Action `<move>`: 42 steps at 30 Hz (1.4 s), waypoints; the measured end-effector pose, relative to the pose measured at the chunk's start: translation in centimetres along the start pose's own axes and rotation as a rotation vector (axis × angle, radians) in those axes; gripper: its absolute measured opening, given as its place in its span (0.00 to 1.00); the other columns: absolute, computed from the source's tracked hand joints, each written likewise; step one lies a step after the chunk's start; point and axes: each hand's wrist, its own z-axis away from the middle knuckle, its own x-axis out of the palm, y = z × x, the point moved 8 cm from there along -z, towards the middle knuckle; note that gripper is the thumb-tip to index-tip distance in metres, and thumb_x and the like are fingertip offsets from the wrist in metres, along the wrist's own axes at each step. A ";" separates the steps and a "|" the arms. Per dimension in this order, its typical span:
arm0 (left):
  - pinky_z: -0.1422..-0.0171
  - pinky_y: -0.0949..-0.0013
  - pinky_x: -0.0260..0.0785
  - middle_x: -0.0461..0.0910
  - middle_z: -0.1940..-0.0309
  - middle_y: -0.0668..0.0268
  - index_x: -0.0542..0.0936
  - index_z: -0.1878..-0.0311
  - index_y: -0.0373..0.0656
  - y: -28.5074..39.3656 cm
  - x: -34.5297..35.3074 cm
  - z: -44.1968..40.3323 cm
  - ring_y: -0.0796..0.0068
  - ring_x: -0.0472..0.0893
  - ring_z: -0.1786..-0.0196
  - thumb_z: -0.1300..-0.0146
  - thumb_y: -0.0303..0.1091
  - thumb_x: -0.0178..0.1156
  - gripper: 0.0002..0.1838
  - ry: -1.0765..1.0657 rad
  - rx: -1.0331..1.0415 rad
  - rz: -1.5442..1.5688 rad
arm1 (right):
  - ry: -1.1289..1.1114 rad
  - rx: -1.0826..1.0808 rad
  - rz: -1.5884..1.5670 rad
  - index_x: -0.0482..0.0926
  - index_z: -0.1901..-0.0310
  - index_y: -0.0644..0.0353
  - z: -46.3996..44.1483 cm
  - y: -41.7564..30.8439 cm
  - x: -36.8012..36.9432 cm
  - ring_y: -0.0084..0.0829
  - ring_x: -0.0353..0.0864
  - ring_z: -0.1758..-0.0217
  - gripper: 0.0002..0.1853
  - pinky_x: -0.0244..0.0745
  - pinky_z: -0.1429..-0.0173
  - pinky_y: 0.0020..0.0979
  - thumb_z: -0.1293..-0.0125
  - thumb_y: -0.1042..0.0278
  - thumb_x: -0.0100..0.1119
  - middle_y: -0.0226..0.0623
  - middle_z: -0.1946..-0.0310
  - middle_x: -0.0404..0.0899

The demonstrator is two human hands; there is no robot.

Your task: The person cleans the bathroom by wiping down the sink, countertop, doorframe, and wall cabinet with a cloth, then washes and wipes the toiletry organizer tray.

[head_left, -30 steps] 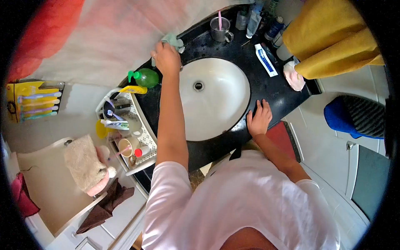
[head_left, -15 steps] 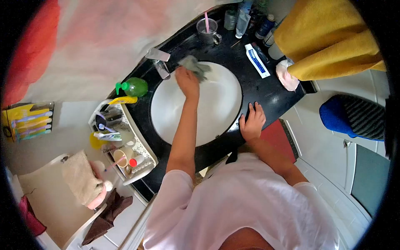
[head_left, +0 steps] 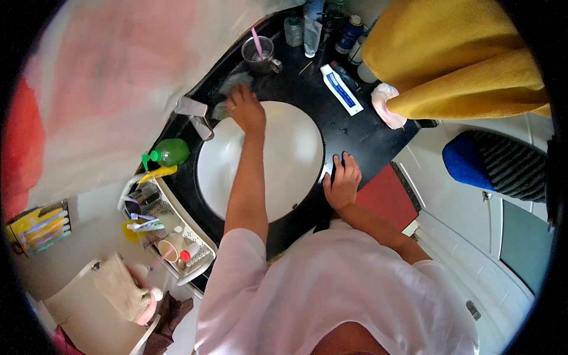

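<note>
A grey-green cloth (head_left: 235,83), blurred by motion, lies under the fingers of my left hand (head_left: 244,108) at the back rim of the white sink (head_left: 284,160). The chrome faucet (head_left: 197,117) stands just left of that hand. My right hand (head_left: 343,181) rests on the black counter (head_left: 355,142) beside the sink's right edge, fingers slightly apart and holding nothing. Behind the cloth is a metal mug (head_left: 258,56) with a pink toothbrush in it.
A green soap bottle (head_left: 171,152) and a white basket (head_left: 195,257) of toiletries are at left. A toothpaste tube (head_left: 341,90), several bottles and a pink-white bundle (head_left: 387,105) sit at the back right, near a hanging yellow towel (head_left: 449,59).
My left hand went from beside the faucet over the sink's back edge, then to the counter behind the rim with the cloth. The view has shifted; my right hand stays on the counter.
</note>
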 end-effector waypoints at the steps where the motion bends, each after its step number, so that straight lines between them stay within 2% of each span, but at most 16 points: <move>1: 0.31 0.47 0.55 0.68 0.35 0.58 0.72 0.37 0.43 1.8 -0.3 1.1 0.46 0.66 0.36 0.34 0.36 0.55 0.23 -0.045 0.094 0.065 | -0.009 0.004 -0.004 0.66 0.36 0.64 0.0 -0.1 -0.1 0.54 0.55 0.29 0.29 0.49 0.29 0.53 0.39 0.63 0.56 0.53 0.34 0.59; 4: 0.35 0.52 0.61 0.72 0.41 0.58 0.75 0.41 0.42 7.7 -1.2 3.9 0.49 0.69 0.41 0.40 0.28 0.57 0.21 -0.017 0.248 0.229 | -0.012 0.008 -0.004 0.66 0.36 0.64 0.3 -0.2 -0.1 0.54 0.55 0.29 0.29 0.49 0.29 0.52 0.39 0.64 0.56 0.53 0.34 0.59; 8: 0.35 0.53 0.60 0.75 0.45 0.59 0.78 0.44 0.45 12.1 -1.4 4.5 0.51 0.70 0.43 0.40 0.28 0.58 0.19 -0.086 0.255 0.386 | 0.025 -0.012 -0.006 0.68 0.38 0.63 0.2 -0.1 0.0 0.53 0.57 0.30 0.29 0.51 0.30 0.53 0.41 0.63 0.59 0.53 0.34 0.60; 11: 0.45 0.54 0.67 0.77 0.54 0.63 0.81 0.54 0.46 13.4 -1.2 3.3 0.54 0.73 0.50 0.46 0.24 0.57 0.15 -0.035 0.287 0.372 | 0.036 -0.006 -0.005 0.68 0.38 0.62 0.3 -0.3 -0.4 0.51 0.57 0.29 0.29 0.52 0.31 0.52 0.41 0.63 0.59 0.51 0.35 0.61; 16: 0.43 0.56 0.65 0.79 0.57 0.64 0.83 0.62 0.50 15.6 -1.7 6.4 0.56 0.73 0.50 0.54 0.21 0.58 0.16 -0.212 0.400 0.564 | 0.146 -0.019 -0.155 0.73 0.44 0.61 0.5 0.2 -1.1 0.49 0.62 0.32 0.21 0.55 0.32 0.50 0.39 0.65 0.55 0.47 0.39 0.66; 20: 0.44 0.56 0.68 0.79 0.57 0.68 0.83 0.64 0.50 18.9 -3.3 12.3 0.57 0.73 0.48 0.54 0.21 0.58 0.14 -0.377 0.505 0.656 | 0.192 0.088 -0.517 0.75 0.50 0.62 0.4 3.1 -1.4 0.41 0.71 0.45 0.14 0.62 0.38 0.39 0.30 0.66 0.45 0.44 0.53 0.76; 22: 0.45 0.55 0.68 0.79 0.59 0.71 0.83 0.70 0.50 19.3 -5.4 14.9 0.59 0.73 0.48 0.53 0.24 0.60 0.09 -0.559 0.556 0.624 | 0.227 0.254 -1.032 0.75 0.51 0.63 -0.3 5.6 -0.7 0.33 0.75 0.57 0.16 0.68 0.46 0.32 0.24 0.62 0.39 0.40 0.62 0.79; 23: 0.46 0.55 0.68 0.78 0.60 0.71 0.82 0.71 0.50 18.7 -6.1 16.5 0.59 0.72 0.49 0.53 0.25 0.60 0.08 -0.577 0.584 0.638 | 0.213 0.414 -1.130 0.76 0.52 0.64 -0.3 6.9 -0.6 0.26 0.76 0.66 0.19 0.70 0.55 0.27 0.22 0.58 0.36 0.36 0.71 0.78; 25: 0.48 0.56 0.68 0.78 0.61 0.71 0.82 0.73 0.50 17.1 -7.6 19.4 0.59 0.72 0.51 0.54 0.26 0.60 0.06 -0.605 0.658 0.642 | 0.079 0.536 -1.145 0.76 0.51 0.62 0.0 8.8 -0.2 0.21 0.74 0.73 0.19 0.69 0.63 0.25 0.22 0.58 0.37 0.32 0.78 0.76; 26: 0.49 0.56 0.67 0.78 0.62 0.70 0.81 0.73 0.50 15.9 -8.7 21.0 0.59 0.72 0.52 0.54 0.26 0.60 0.05 -0.622 0.700 0.632 | 0.020 0.466 -1.108 0.77 0.50 0.61 -0.1 9.7 0.0 0.21 0.74 0.72 0.17 0.70 0.63 0.24 0.23 0.59 0.39 0.30 0.78 0.76; 28: 0.47 0.55 0.66 0.76 0.62 0.68 0.80 0.74 0.46 12.6 -10.3 24.3 0.60 0.73 0.51 0.49 0.29 0.58 0.02 -0.711 0.617 0.671 | -0.092 0.448 -1.073 0.77 0.49 0.62 0.1 9.6 -0.1 0.19 0.73 0.72 0.13 0.70 0.63 0.23 0.25 0.66 0.43 0.29 0.76 0.75; 31: 0.47 0.55 0.66 0.77 0.62 0.69 0.78 0.75 0.46 6.2 -14.6 26.9 0.60 0.73 0.53 0.53 0.27 0.59 0.01 -0.615 0.508 0.722 | -0.160 0.354 -1.058 0.78 0.51 0.63 0.1 9.1 0.9 0.18 0.74 0.72 0.10 0.71 0.64 0.22 0.29 0.74 0.49 0.27 0.71 0.73; 36: 0.45 0.50 0.64 0.76 0.58 0.63 0.78 0.66 0.46 -5.5 -20.5 32.0 0.54 0.73 0.48 0.56 0.23 0.60 0.12 -0.371 0.146 0.440 | -0.171 0.311 -0.944 0.79 0.52 0.62 -0.6 8.7 1.1 0.18 0.75 0.73 0.10 0.71 0.65 0.21 0.30 0.73 0.51 0.26 0.73 0.74; 37: 0.45 0.50 0.64 0.76 0.58 0.63 0.78 0.66 0.46 -6.3 -21.6 32.9 0.54 0.73 0.48 0.56 0.23 0.60 0.12 -0.363 0.129 0.431 | -0.184 0.290 -0.844 0.80 0.52 0.60 -0.9 9.1 1.3 0.18 0.75 0.74 0.10 0.71 0.66 0.22 0.30 0.72 0.51 0.26 0.74 0.75; 39: 0.42 0.50 0.62 0.74 0.54 0.60 0.77 0.59 0.47 -9.2 -23.5 33.6 0.53 0.73 0.47 0.55 0.22 0.59 0.17 -0.220 -0.105 0.176 | -0.207 0.234 -0.574 0.81 0.53 0.56 -1.6 8.4 1.1 0.18 0.76 0.75 0.09 0.71 0.70 0.23 0.30 0.70 0.52 0.26 0.75 0.78; 42: 0.35 0.49 0.59 0.74 0.49 0.64 0.79 0.58 0.47 -9.8 -22.1 33.7 0.52 0.69 0.41 0.53 0.21 0.59 0.17 -0.131 -0.305 0.135 | -0.361 0.184 -0.712 0.80 0.51 0.54 -2.5 4.4 2.8 0.18 0.77 0.75 0.10 0.73 0.70 0.23 0.30 0.70 0.52 0.27 0.75 0.78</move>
